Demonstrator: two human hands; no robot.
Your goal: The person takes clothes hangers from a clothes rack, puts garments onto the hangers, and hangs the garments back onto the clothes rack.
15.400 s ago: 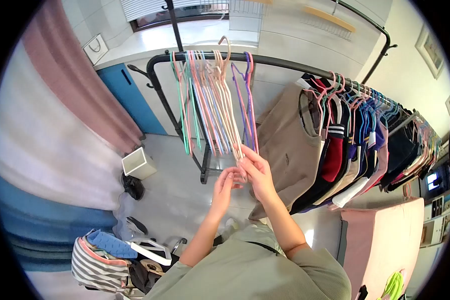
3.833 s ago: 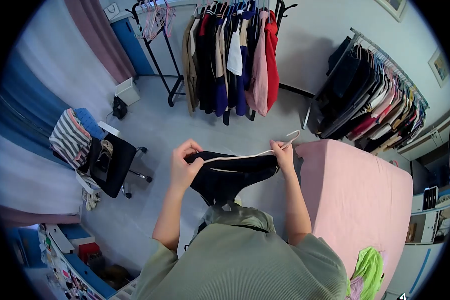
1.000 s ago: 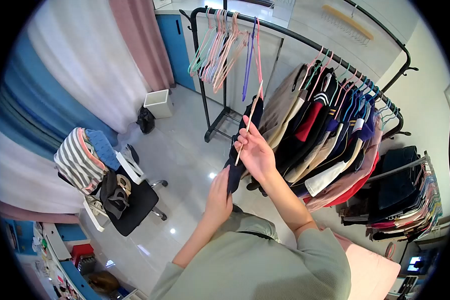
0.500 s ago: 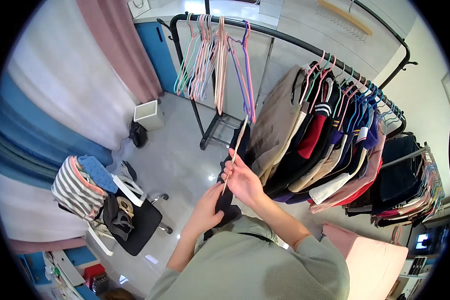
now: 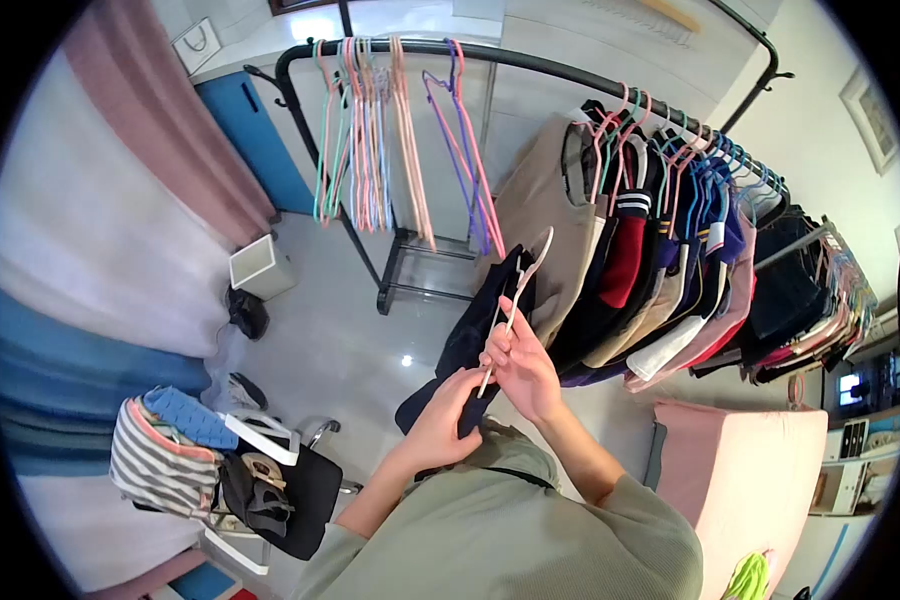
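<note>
A dark garment hangs from a pale hanger in front of my body, its hook pointing up and right. My right hand has its fingers closed round the hanger's lower part. My left hand grips the dark garment near the hanger's lower end. Just beyond, the black rack bears empty pink, green, blue and beige hangers, then a purple and a pink one. Right of these hang a brown sweatshirt and other clothes on hangers.
At the lower left a black chair holds a striped cloth and bags. A white bin stands by the curtains. A pink-covered bed is at the lower right. Behind the rack's right end stands a second rack of clothes.
The view has swung to the right. The hanger has turned, so that its hook and the garment's folds now show. Both hands have kept their grip and moved slightly right.
</note>
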